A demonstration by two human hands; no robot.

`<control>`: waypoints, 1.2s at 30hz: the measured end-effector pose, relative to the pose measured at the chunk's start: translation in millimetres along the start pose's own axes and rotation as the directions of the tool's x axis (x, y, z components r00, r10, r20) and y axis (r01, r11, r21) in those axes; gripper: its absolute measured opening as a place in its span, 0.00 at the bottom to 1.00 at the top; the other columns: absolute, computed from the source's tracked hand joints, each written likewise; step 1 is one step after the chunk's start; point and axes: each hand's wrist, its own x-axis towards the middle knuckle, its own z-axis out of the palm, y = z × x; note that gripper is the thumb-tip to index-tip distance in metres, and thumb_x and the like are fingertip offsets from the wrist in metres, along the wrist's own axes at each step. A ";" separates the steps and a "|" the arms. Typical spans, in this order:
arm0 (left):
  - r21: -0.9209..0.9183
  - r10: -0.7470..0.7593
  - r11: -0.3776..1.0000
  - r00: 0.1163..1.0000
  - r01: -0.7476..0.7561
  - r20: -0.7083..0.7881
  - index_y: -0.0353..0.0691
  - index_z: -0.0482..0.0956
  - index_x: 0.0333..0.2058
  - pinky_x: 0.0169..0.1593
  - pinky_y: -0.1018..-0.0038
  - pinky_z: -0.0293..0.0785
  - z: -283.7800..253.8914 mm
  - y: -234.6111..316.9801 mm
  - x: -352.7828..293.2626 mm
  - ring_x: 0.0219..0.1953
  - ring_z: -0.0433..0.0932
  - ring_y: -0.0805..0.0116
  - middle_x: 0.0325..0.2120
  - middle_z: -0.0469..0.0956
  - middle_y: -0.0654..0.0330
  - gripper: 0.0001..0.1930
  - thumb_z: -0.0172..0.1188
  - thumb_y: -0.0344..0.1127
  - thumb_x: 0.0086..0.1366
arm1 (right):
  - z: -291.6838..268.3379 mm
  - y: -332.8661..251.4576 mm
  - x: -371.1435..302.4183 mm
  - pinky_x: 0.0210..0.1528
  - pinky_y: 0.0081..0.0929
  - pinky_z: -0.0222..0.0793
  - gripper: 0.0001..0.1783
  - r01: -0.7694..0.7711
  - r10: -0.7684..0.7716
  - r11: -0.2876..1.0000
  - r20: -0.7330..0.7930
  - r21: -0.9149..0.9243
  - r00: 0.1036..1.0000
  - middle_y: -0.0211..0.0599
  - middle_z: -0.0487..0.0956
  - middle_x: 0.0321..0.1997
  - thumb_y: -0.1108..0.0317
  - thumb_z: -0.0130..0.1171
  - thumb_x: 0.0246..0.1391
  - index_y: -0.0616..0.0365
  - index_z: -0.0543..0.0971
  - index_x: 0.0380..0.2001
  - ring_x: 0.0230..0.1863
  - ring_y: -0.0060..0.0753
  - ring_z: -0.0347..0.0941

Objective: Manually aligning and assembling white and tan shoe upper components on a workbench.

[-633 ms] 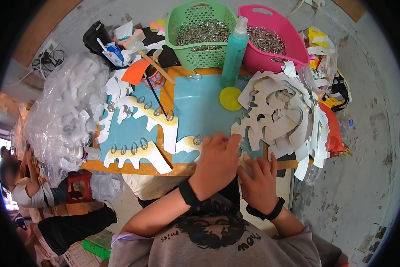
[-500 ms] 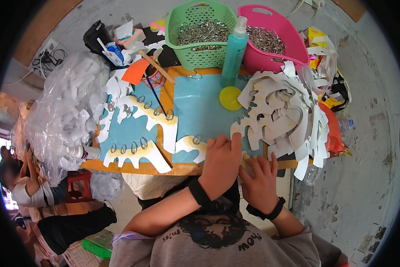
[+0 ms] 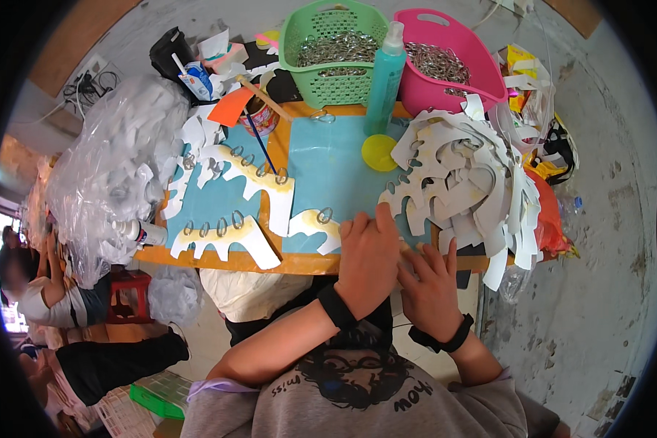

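Note:
At the front edge of the table, my left hand (image 3: pixel 368 257) lies curled over the right end of a white scalloped cut-out (image 3: pixel 310 222). A metal ring stands on that piece, on a yellowish smear. My right hand (image 3: pixel 429 286) is close beside it, with its thumb and first fingers drawn together and the little finger raised; what they hold is hidden. To the left, another scalloped cut-out (image 3: pixel 249 248) carries several rings. Behind it lies a longer ringed cut-out (image 3: pixel 276 201), with a thin dark blue stick (image 3: pixel 260 144) touching it.
A large pile of white cut-outs (image 3: pixel 482 186) covers the table's right side. Behind stand a green basket (image 3: pixel 335 86) and a pink basket (image 3: pixel 456 98) of metal rings, a teal spray bottle (image 3: pixel 384 87) and a yellow lid (image 3: pixel 379 152). A plastic bag (image 3: pixel 116 168) bulges at left.
The view has shifted slightly. Both hands stay close together at the table's edge, with only small finger movements. The cut-outs lie as before.

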 end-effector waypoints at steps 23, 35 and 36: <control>0.164 -0.004 0.986 0.997 0.016 -0.077 0.32 0.70 0.36 0.41 0.66 0.58 8.9 10.0 -23.9 0.37 0.68 0.58 0.29 0.70 0.55 0.17 0.61 0.27 0.45 | 7.8 8.0 -5.2 0.70 0.64 0.32 0.31 0.001 0.003 0.991 -0.032 0.132 0.999 0.37 0.72 0.53 0.75 0.56 0.40 0.58 0.71 0.54 0.58 0.47 0.64; -0.090 0.065 0.993 0.993 -0.074 -0.099 0.33 0.69 0.47 0.45 0.60 0.59 -34.0 -14.0 -42.6 0.44 0.70 0.51 0.37 0.74 0.54 0.21 0.58 0.20 0.51 | 3.1 6.8 -4.8 0.66 0.73 0.35 0.29 0.050 -0.051 0.998 0.028 0.036 0.998 0.37 0.70 0.55 0.71 0.63 0.41 0.46 0.76 0.51 0.60 0.51 0.60; -0.123 0.069 0.989 0.994 -0.079 -0.080 0.35 0.71 0.46 0.44 0.61 0.60 -35.9 -18.3 -37.3 0.43 0.70 0.52 0.38 0.73 0.54 0.22 0.61 0.20 0.48 | 1.9 6.9 -4.4 0.65 0.73 0.36 0.28 0.047 -0.048 0.998 0.032 0.034 0.998 0.37 0.70 0.55 0.71 0.63 0.41 0.46 0.76 0.51 0.60 0.51 0.60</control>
